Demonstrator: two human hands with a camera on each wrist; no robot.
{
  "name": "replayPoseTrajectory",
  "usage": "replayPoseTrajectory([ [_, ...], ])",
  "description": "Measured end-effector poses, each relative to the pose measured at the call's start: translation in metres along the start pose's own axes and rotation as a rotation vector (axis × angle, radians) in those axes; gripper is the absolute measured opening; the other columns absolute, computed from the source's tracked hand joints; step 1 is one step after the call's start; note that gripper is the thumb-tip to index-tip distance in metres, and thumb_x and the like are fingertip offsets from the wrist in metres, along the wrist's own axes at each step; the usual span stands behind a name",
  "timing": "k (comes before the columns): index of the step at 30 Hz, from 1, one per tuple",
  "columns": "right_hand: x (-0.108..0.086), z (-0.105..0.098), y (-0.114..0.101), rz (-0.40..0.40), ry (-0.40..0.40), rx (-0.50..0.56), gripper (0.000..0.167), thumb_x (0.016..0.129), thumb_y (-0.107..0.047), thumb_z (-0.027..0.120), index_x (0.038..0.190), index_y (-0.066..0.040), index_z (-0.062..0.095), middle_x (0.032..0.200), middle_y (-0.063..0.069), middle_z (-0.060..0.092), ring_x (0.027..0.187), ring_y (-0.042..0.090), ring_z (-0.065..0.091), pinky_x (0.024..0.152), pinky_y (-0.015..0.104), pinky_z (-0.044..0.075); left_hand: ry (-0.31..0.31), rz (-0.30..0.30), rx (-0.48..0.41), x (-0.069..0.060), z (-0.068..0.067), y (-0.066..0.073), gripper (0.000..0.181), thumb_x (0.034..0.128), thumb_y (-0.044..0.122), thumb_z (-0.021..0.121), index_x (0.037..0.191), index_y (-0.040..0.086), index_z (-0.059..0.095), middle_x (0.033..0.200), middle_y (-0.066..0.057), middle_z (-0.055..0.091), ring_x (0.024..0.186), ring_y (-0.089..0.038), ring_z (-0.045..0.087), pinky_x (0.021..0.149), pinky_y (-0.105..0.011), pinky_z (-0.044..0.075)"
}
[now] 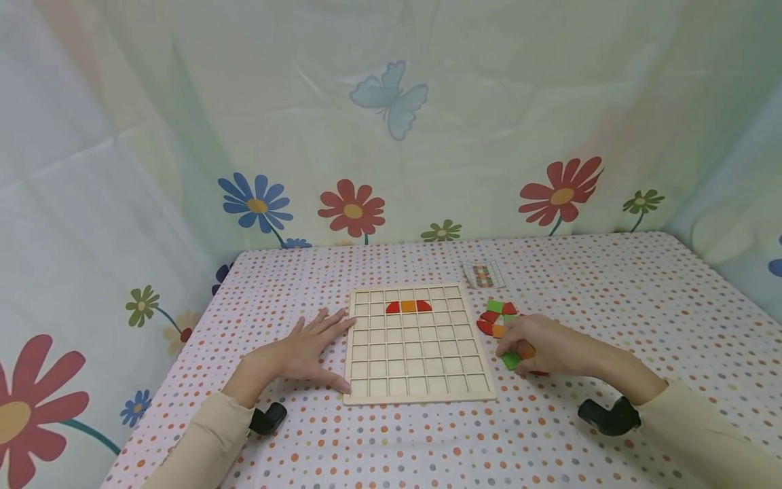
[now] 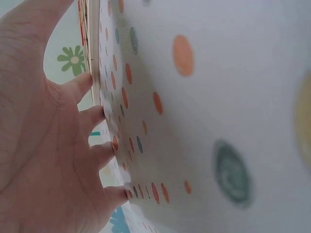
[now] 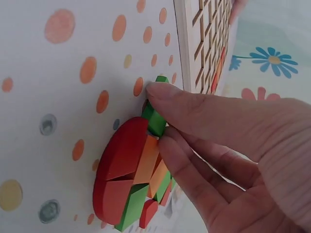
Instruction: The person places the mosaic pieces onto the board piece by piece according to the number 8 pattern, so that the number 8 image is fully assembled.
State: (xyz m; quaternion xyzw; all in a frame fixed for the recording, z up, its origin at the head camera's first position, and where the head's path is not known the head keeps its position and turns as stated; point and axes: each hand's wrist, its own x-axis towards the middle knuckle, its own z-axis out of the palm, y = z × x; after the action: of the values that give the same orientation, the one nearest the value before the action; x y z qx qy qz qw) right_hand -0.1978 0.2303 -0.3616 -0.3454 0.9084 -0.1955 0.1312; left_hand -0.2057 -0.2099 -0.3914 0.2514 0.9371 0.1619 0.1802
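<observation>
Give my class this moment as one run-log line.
right grip: pinches green block; left grip: at left edge of wooden grid board; on board: red quarter-circles flank orange square; loose blocks: right of board

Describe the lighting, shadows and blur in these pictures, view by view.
Head view: soft, fairly even light, the printed card too small to read in detail; left wrist view: a soft shadow on the tablecloth beside the left hand, the yellow dot at the edge blurred; right wrist view: a faint shadow beside the red pieces.
</observation>
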Motion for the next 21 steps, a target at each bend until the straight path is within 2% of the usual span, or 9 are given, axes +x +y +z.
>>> replayPoseTrajectory([
  [7,-0.0007,0.004,-0.0001,0.053,0.02,0.028,0.024,0.078,-0.005,0.091,0.099,-0.015,0.082,0.091,-0.011,0.063,0.076,0.007,0.05,0.066,0.023,0.046,0.01,0.007,0.001,0.0005,0.0015,-0.0007,0.118,0.0793,0.065,0.083,0.169,0.019,0.021,0.176,-0.008,0.008,0.16,-0.043,-0.001,0.122,-0.072,0.0],
  [15,-0.002,0.0059,-0.0011,0.077,0.023,0.095,0.025,0.077,0.001,0.09,0.098,-0.008,0.079,0.09,-0.009,0.068,0.076,0.003,0.058,0.067,0.023,0.054,0.002,0.003,0.007,0.0015,0.0006,-0.0006,0.119,0.0789,0.066,0.083,0.169,0.02,0.02,0.176,-0.008,0.007,0.16,-0.042,-0.001,0.123,-0.071,0.001],
  [21,-0.001,0.0066,-0.0022,0.123,0.036,0.098,0.024,0.077,0.002,0.09,0.095,-0.009,0.079,0.088,-0.008,0.068,0.074,0.005,0.059,0.066,0.023,0.053,-0.004,-0.017,0.01,0.0013,0.0,0.0006,0.119,0.0786,0.067,0.082,0.169,0.021,0.02,0.176,-0.007,0.006,0.16,-0.041,-0.002,0.124,-0.07,0.001],
])
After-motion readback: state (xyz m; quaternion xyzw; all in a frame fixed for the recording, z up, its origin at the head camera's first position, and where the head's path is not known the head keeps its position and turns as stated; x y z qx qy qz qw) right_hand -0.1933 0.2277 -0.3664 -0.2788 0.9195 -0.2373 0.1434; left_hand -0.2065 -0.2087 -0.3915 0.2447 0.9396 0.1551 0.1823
